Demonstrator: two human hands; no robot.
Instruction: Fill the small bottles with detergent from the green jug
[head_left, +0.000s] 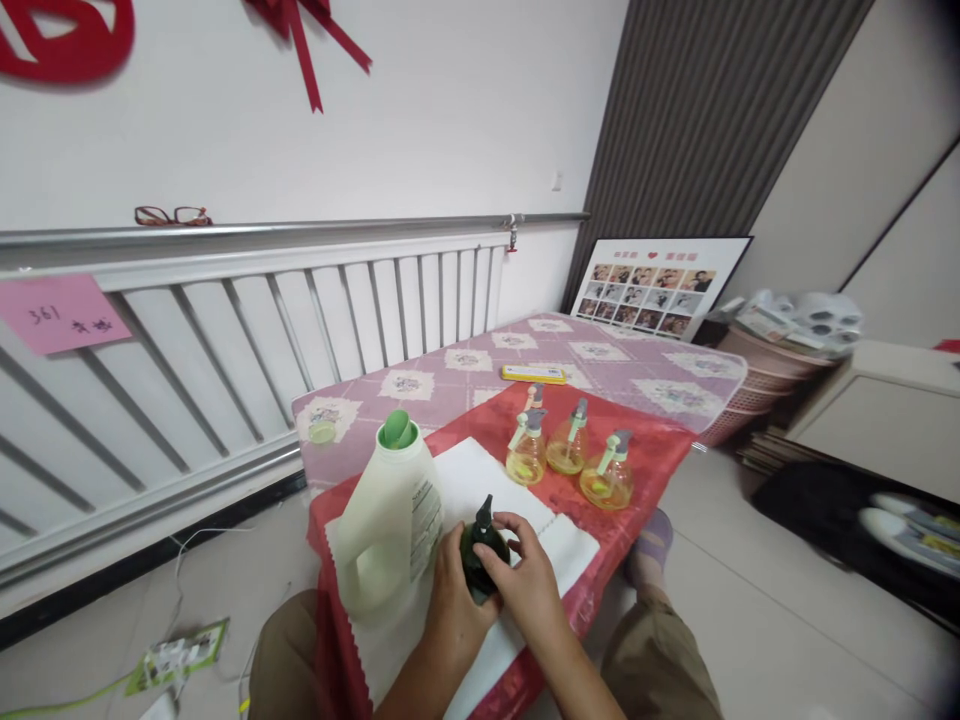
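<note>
Between my two hands stands a dark green pump bottle [480,570] with a black-looking nozzle at its top. My left hand [451,590] is wrapped round its left side and base. On the other side, my right hand [529,575] grips near the bottle's shoulder, thumb across its front. A large cream detergent jug [386,510] with a green mouth stands just left of my hands. Under them lies a white cloth [559,545] on a red cover [645,450]. Beyond my right hand are several clear spray bottles [606,480] holding yellow liquid.
A yellow flat box [533,374] lies at the back of the table, which has a pink patterned cloth [517,345]. A green cap [322,432] rests at left. A white radiator [337,310] lines the wall; pink baskets [739,390] stand at right.
</note>
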